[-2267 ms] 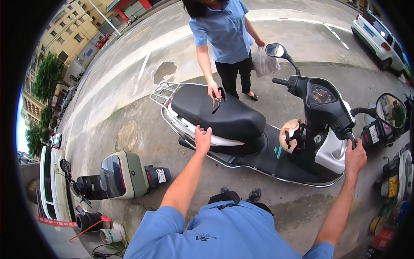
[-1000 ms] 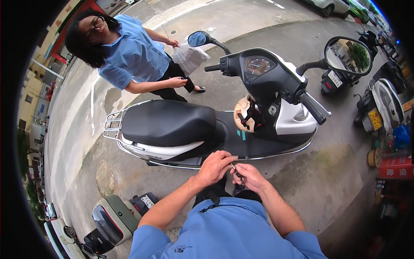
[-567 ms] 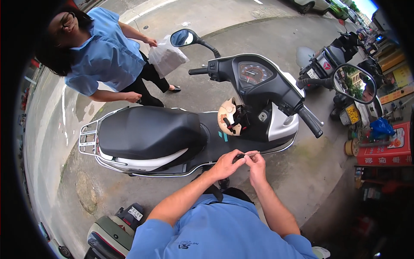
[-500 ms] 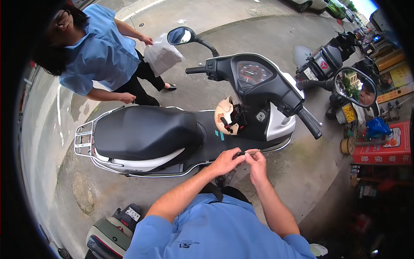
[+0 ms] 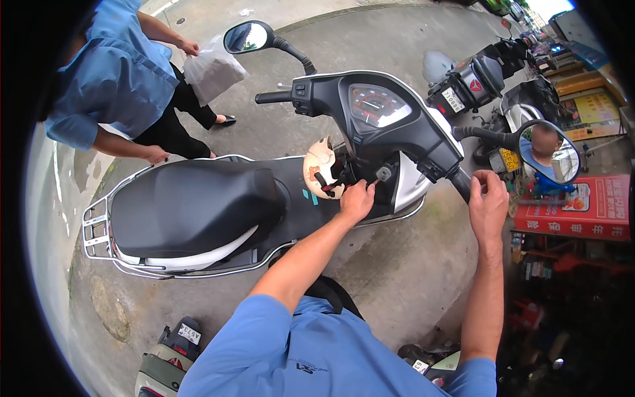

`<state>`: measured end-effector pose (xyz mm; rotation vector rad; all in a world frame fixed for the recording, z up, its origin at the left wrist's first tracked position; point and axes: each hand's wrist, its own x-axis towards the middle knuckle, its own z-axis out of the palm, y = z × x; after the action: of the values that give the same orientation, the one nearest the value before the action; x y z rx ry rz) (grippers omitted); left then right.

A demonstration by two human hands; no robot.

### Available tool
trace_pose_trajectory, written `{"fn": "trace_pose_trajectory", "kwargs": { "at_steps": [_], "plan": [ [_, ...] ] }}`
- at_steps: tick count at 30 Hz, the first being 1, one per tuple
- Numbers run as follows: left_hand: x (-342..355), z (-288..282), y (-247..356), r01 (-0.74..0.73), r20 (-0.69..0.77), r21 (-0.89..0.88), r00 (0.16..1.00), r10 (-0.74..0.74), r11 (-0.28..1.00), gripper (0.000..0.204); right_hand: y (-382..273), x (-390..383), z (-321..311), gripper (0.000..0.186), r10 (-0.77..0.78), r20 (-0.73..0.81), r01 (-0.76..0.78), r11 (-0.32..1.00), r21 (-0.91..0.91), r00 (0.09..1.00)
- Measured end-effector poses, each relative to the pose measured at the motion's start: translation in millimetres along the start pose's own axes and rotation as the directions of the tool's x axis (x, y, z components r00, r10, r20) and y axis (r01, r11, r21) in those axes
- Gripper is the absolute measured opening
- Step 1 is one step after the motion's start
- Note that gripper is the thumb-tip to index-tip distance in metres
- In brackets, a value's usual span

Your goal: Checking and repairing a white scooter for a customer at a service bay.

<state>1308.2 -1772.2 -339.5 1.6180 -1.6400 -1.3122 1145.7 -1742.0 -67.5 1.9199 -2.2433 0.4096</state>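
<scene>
A black-and-silver scooter (image 5: 198, 205) stands crosswise in front of me. My left hand (image 5: 358, 201) is closed in a pinch on a thin key (image 5: 376, 182), its tip pointing at the ignition lock (image 5: 383, 173) below the handlebar; whether it is inside the lock I cannot tell. My right hand (image 5: 489, 204) is beside the end of the right handlebar grip (image 5: 461, 184), fingers bent and apart, with nothing seen in them. A cream helmet (image 5: 322, 168) with dark straps lies on the footboard, left of my left hand. Above it is the speedometer (image 5: 378, 106).
A person in a blue shirt (image 5: 119, 66) stands beyond the seat, holding a white plastic bag (image 5: 213, 71). Mirrors (image 5: 249, 38) stick out from the handlebar. Other scooters (image 5: 473, 86) are parked at the far right and lower left. A red sign box (image 5: 582, 212) stands at right.
My hands have parted. The left has moved up to the ignition lock with the key, while the right has gone to the right handlebar grip. The view has shifted, moving the scooter leftward.
</scene>
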Motion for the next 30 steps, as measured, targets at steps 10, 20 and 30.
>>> {"fn": "trace_pose_trajectory", "kwargs": {
  "at_steps": [10, 20, 30],
  "plan": [
    [30.0, 25.2, 36.1, 0.131, -0.013, 0.008, 0.991, -0.131, 0.991, 0.037, 16.2, -5.4, 36.0, 0.031, 0.243, 0.033, -0.234, 0.957, -0.173, 0.969],
    [34.0, 43.3, 22.4, 0.147, -0.016, -0.046, 0.989, -0.148, 0.988, 0.045, 21.0, -3.3, 40.7, 0.026, 0.228, -0.042, -0.232, 0.940, -0.251, 0.973],
    [32.1, 32.5, 18.0, -0.124, 0.007, 0.221, 0.992, 0.126, 0.967, 0.029, 21.3, -2.8, 39.9, 0.026, 0.226, -0.055, -0.232, 0.942, -0.242, 0.973]
  ]
}}
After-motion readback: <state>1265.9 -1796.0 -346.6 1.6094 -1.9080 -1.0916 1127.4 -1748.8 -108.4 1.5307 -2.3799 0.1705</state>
